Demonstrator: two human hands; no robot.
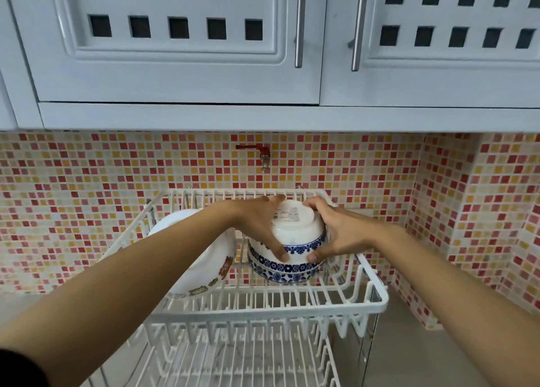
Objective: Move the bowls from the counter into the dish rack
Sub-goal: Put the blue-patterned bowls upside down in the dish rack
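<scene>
I had both hands around a white ceramic bowl with a blue floral band (295, 232), turned upside down with a paper label on its foot, my left hand (260, 226) pressed against its left side with the thumb down on the blue band and my right hand (336, 234) cupping its right side, fingers curled over the base. It sat just right of the frame's centre, nested over a second blue-patterned bowl (280, 270) that rested on the upper tier of the white wire dish rack (377, 299). At centre left of the frame a large white dish with orange and brown flower motifs (201, 270) leaned on edge in the same tier, partly behind my left forearm. I judged the job well along: at least two bowls were in the rack, and the one I gripped seemed all but seated, needing only release. The lower tier at the bottom of the frame looked bare. The grey desk (438, 357) showed only at the lower right, with no bowls there, so I could not tell whether any waited out of view.
</scene>
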